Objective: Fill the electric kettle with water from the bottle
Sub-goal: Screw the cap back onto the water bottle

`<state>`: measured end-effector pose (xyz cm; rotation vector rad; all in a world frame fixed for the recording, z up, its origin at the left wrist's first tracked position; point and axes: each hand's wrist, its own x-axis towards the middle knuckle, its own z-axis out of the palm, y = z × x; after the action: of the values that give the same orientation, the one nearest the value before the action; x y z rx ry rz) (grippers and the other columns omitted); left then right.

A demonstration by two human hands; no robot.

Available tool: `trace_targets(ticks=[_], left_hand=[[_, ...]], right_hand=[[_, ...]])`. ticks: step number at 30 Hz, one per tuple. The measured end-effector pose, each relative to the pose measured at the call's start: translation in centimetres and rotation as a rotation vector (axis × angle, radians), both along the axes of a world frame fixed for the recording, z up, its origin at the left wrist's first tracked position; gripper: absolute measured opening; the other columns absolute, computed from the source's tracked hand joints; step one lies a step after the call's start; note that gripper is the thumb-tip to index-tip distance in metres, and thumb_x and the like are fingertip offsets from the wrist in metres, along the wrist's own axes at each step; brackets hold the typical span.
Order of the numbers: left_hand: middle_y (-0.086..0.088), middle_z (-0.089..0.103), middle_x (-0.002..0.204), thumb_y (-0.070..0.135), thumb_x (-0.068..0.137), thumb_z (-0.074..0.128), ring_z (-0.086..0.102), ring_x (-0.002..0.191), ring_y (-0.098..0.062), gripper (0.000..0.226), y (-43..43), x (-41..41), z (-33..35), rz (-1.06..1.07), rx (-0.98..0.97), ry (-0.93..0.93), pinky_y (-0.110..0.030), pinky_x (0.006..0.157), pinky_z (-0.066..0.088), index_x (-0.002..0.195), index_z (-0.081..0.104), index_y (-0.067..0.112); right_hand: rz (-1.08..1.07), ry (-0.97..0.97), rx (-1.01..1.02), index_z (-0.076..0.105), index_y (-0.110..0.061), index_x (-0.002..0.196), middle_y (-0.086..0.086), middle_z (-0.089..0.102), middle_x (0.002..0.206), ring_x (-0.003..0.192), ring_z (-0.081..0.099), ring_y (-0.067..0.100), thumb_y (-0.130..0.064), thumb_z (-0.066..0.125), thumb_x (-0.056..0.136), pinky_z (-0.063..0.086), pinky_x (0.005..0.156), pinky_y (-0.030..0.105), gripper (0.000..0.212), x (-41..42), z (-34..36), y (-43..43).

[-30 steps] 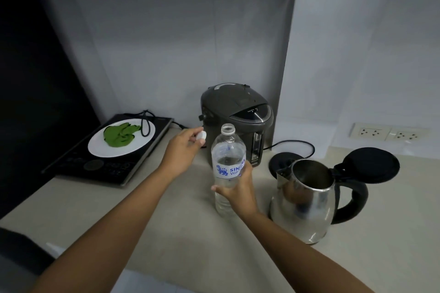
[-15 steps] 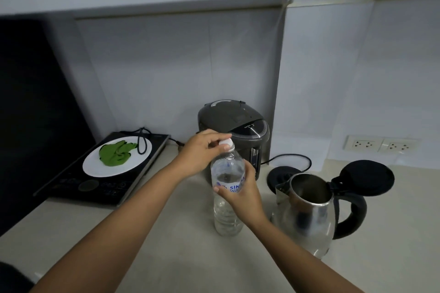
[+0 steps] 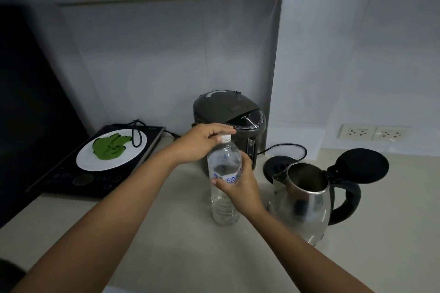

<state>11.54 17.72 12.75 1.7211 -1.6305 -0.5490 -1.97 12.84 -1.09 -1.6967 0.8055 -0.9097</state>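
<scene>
A clear plastic water bottle (image 3: 223, 204) with a blue-lettered label stands upright on the beige counter, partly filled. My right hand (image 3: 240, 188) is wrapped around its middle. My left hand (image 3: 202, 143) sits over the top, fingers pinching the white cap (image 3: 224, 137) on the bottle's neck. To the right stands a steel electric kettle (image 3: 307, 207) with a black handle. Its black lid (image 3: 362, 165) is flipped open, showing the inside. The kettle rests on the counter, off its round black base (image 3: 273, 167).
A dark hot-water dispenser (image 3: 232, 114) stands just behind the bottle against the wall. At left, a black induction hob (image 3: 66, 178) carries a white plate (image 3: 85, 162) with green leaves and a coiled cord. Wall sockets (image 3: 373, 133) sit at right.
One second ago my left hand held the cap away from the open bottle. It has brought the cap onto the neck and now grips it there. The camera tilted upward.
</scene>
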Motion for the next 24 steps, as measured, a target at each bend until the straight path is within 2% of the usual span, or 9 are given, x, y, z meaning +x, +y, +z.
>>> trace_targets(ticks=[2,5,8,10,12,16,18,21,24], left_hand=[[0.009,0.054,0.137,0.005,0.097,0.049,0.048,0.124,0.001,0.034,0.1,-0.2,0.2,-0.006,0.028,0.083,-0.004,0.096,0.039,0.126,0.064,0.016],[0.011,0.058,0.134,0.014,0.094,0.059,0.055,0.12,0.0,0.035,0.1,-0.4,0.0,0.037,0.009,0.093,-0.017,0.101,0.044,0.128,0.062,0.023],[0.009,0.066,0.115,0.027,0.084,0.073,0.063,0.103,-0.006,0.036,-0.1,-0.6,-0.8,0.186,-0.102,0.071,-0.021,0.089,0.05,0.119,0.064,0.027],[0.009,0.065,0.099,0.032,0.078,0.078,0.061,0.087,-0.005,0.032,-0.3,-0.5,-1.3,0.266,-0.153,0.043,-0.016,0.075,0.049,0.106,0.065,0.024],[0.011,0.065,0.092,0.031,0.079,0.078,0.059,0.08,-0.002,0.027,-0.3,-0.4,-1.5,0.276,-0.156,0.025,-0.009,0.069,0.047,0.102,0.066,0.022],[0.006,0.066,0.111,0.02,0.09,0.066,0.063,0.1,-0.005,0.026,0.1,0.1,-1.0,0.134,-0.084,0.046,-0.019,0.089,0.048,0.116,0.065,0.02],[0.006,0.064,0.121,0.021,0.094,0.061,0.061,0.109,-0.006,0.029,0.2,0.3,-0.5,0.093,-0.034,-0.005,-0.021,0.096,0.046,0.123,0.063,0.02],[0.008,0.062,0.125,0.024,0.095,0.058,0.058,0.113,-0.006,0.033,0.2,0.3,-0.3,0.081,0.003,-0.081,-0.022,0.097,0.044,0.128,0.06,0.024],[0.01,0.066,0.116,0.034,0.087,0.069,0.062,0.106,-0.004,0.038,0.1,0.0,-0.5,0.135,-0.006,-0.027,-0.023,0.093,0.049,0.124,0.062,0.027]], right_hand=[[0.001,0.008,-0.004,0.029,-0.027,0.145,-0.007,0.049,0.141,0.128,0.05,0.011,-0.042,0.088,0.061,0.044,0.107,0.04,0.104,-0.1,0.1,0.0],[0.008,0.012,-0.008,0.029,-0.029,0.145,-0.009,0.05,0.139,0.126,0.051,0.009,-0.04,0.088,0.062,0.045,0.106,0.039,0.103,0.0,0.3,0.1],[0.011,0.01,-0.014,0.031,-0.03,0.143,-0.011,0.052,0.137,0.123,0.052,0.007,-0.038,0.089,0.062,0.047,0.104,0.039,0.1,-0.2,0.3,0.1],[0.014,0.011,-0.015,0.031,-0.032,0.142,-0.011,0.052,0.136,0.123,0.053,0.006,-0.039,0.089,0.062,0.047,0.104,0.038,0.099,-0.3,0.3,0.0],[0.016,0.009,-0.017,0.032,-0.034,0.141,-0.012,0.052,0.135,0.122,0.053,0.005,-0.04,0.089,0.062,0.048,0.103,0.037,0.098,-0.3,0.2,-0.1],[0.016,0.011,-0.028,0.034,-0.036,0.139,-0.014,0.054,0.132,0.118,0.055,0.002,-0.039,0.089,0.061,0.049,0.101,0.036,0.096,-0.2,0.1,-0.2],[0.022,0.017,-0.028,0.033,-0.036,0.14,-0.013,0.053,0.133,0.118,0.055,0.004,-0.04,0.089,0.061,0.05,0.101,0.037,0.097,-0.2,0.2,-0.3],[0.028,0.02,-0.024,0.031,-0.033,0.142,-0.011,0.052,0.135,0.121,0.054,0.008,-0.041,0.089,0.061,0.049,0.102,0.04,0.101,-0.3,0.2,-0.3],[0.023,0.027,-0.032,0.031,-0.034,0.142,-0.012,0.053,0.134,0.119,0.055,0.006,-0.041,0.089,0.06,0.05,0.101,0.039,0.1,-0.4,0.3,-0.2]])
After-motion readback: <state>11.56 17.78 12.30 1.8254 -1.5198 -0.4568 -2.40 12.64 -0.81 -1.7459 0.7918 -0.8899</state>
